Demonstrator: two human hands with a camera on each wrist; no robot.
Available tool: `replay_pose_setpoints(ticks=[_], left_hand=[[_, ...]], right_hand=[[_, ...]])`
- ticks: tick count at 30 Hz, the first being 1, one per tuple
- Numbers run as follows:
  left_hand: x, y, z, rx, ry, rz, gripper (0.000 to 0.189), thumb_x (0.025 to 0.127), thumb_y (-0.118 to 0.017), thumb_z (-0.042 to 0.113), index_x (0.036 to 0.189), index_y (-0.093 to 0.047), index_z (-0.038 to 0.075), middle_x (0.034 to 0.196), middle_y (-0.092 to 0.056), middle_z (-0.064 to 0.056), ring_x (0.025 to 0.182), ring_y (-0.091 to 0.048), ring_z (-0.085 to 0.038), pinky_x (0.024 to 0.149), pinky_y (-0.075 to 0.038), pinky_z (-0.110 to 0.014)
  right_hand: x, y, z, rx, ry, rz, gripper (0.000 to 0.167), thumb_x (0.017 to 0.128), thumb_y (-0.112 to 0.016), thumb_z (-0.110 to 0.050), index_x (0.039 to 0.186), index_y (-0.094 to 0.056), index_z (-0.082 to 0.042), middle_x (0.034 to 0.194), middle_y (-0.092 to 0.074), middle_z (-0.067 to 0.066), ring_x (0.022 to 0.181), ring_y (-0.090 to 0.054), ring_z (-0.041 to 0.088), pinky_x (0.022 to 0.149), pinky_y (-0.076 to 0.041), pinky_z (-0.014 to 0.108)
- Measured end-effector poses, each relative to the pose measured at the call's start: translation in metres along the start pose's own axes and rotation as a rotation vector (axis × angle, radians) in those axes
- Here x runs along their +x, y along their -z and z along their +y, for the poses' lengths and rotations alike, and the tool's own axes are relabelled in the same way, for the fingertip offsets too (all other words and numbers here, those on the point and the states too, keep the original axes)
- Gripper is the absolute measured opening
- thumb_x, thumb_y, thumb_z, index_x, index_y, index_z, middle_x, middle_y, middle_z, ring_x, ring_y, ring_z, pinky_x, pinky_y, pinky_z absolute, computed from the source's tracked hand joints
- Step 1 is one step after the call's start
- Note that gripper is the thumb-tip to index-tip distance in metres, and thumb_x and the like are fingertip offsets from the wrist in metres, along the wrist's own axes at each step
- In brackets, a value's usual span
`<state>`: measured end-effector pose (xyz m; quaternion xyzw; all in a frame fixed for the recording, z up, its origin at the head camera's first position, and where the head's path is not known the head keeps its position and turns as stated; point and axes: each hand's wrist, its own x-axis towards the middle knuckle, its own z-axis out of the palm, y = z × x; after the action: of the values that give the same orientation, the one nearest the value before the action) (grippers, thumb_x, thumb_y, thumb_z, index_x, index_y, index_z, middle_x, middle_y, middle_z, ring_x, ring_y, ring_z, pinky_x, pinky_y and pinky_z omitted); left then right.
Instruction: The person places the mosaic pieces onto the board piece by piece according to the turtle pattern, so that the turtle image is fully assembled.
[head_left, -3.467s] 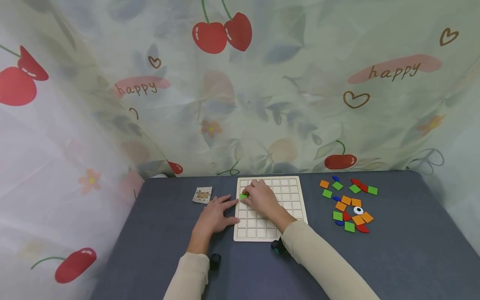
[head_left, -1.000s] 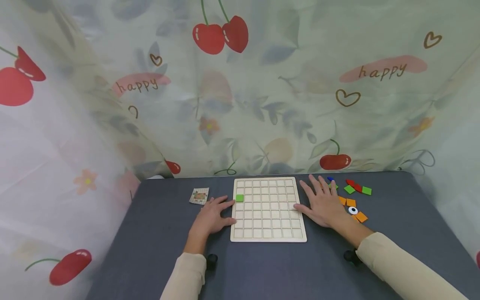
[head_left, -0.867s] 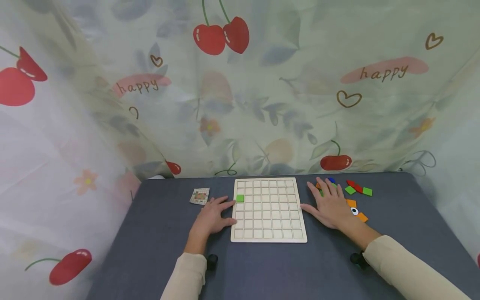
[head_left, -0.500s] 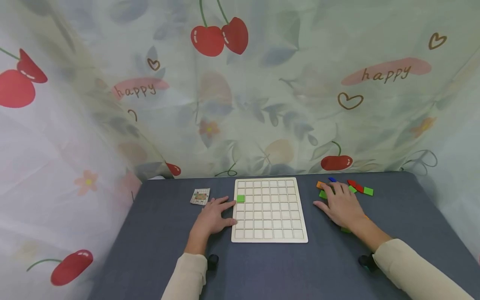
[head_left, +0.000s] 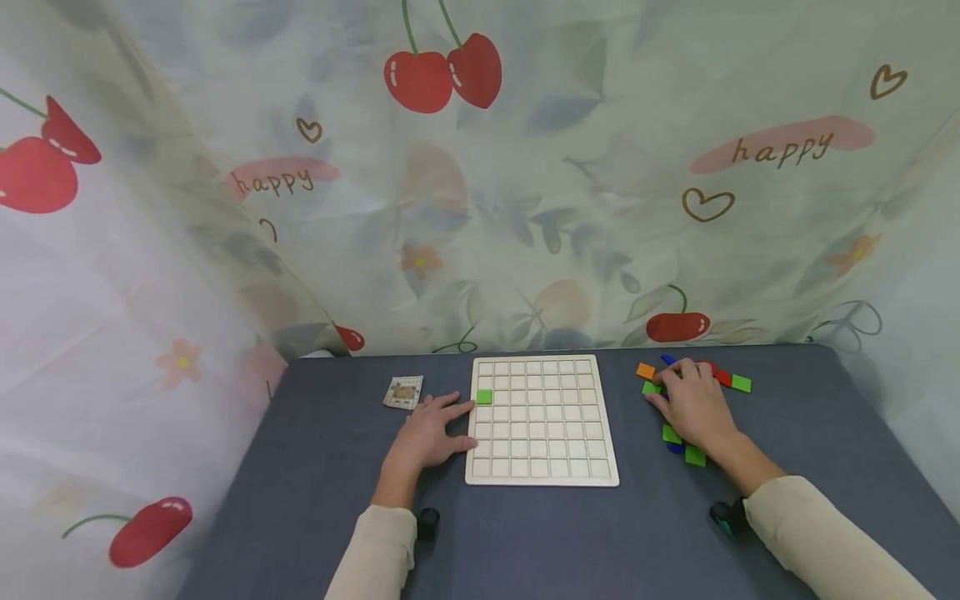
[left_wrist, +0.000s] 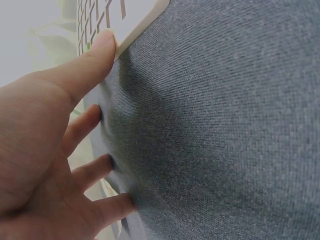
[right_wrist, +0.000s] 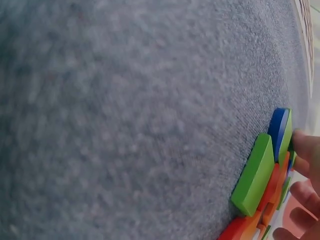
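In the head view, a pale wooden grid board [head_left: 541,481] lies mid-table, with one green square tile [head_left: 484,397] in its leftmost column. My left hand [head_left: 427,435] rests spread at the board's left edge, thumb and index fingertips against the rim. The left wrist view shows that thumb [left_wrist: 103,42] on the board's corner area. Over the loose pieces to the right is my right hand [head_left: 693,407], fingers bent, its thumb and index finger pinching a green square tile [head_left: 650,388] at opposite edges. The hand hides several pieces beneath it.
A small printed card [head_left: 403,392] lies left of the board. Around my right hand are an orange square [head_left: 646,371], another green square [head_left: 741,383], red pieces [head_left: 723,377] and a blue piece [head_left: 675,447]. A patterned curtain [head_left: 495,225] hangs behind the table.
My right hand has left the board, where a green tile now lies uncovered, and moved right to the loose pieces. Its spread fingers have since bent together. The left hand keeps its place.
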<state>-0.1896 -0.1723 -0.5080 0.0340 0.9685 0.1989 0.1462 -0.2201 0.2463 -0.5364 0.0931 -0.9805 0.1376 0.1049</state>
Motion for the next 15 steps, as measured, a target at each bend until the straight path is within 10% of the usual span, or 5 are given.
replay_pose_setpoints(ticks=[15], left_hand=[[0.0,-0.003,-0.001,-0.006,-0.007,0.018,0.069,0.088,-0.079,0.045,0.15,-0.052,0.034,0.165,-0.039,-0.001,0.157,-0.023,-0.043,0.121,-0.029,-0.068]], right_hand=[[0.005,0.008,-0.012,-0.034,0.1,0.024,0.033,0.092,-0.076,-0.025,0.108,-0.069,0.003,0.104,-0.067,0.021,0.098,-0.055,0.04,0.088,-0.05,0.054]])
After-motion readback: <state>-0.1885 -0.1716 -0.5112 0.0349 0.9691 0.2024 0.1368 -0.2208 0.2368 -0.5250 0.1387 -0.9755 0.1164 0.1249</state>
